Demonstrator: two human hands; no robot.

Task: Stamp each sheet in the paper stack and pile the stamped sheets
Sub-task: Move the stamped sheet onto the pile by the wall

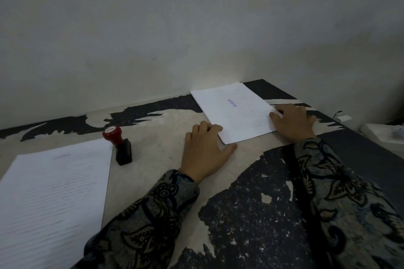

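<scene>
Stamped pile (234,111) lay at the bench's (157,137) far right, purple mark on its top sheet. We judged the sheets light, floppy, apt to slide; best squared by the edges. Left hand (205,150) lay flat, fingers on the near-left corner; right hand (293,121) pressed the right edge, fingers relaxed. Red-handled stamp (119,145) stood just beside the unstamped stack (54,199), near left.

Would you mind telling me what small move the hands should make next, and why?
Probably the right hand should let go of the stamped pile and reach for the stamp. The pile's top sheet already bears a blue mark, both hands rest at its edges, the stamp stands free, and the unstamped stack waits beside it, left of the left hand.
</scene>
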